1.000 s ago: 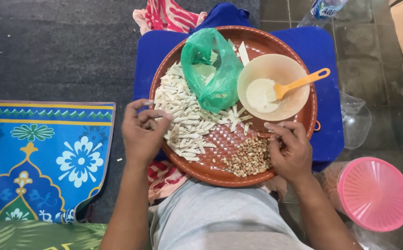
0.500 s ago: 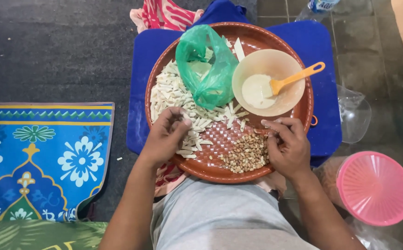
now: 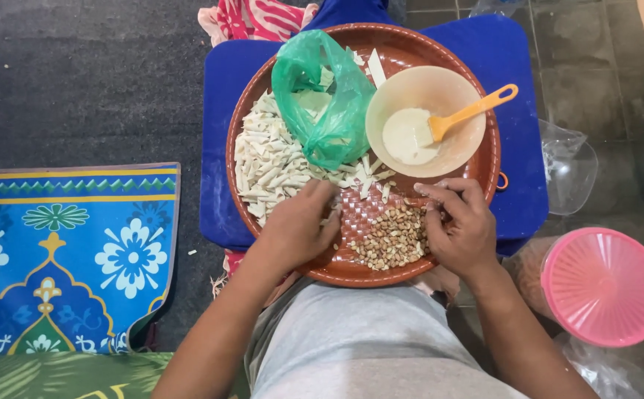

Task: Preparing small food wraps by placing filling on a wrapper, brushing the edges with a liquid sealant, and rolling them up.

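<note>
Left hand [image 3: 296,229] moved onto tray [image 3: 351,270], perhaps pinching

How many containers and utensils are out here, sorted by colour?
Brown: 1, round woven tray
Beige: 1, bowl
Orange: 1, spatula
Green: 1, plastic bag
Pink: 1, lidded container
Total: 5
</note>
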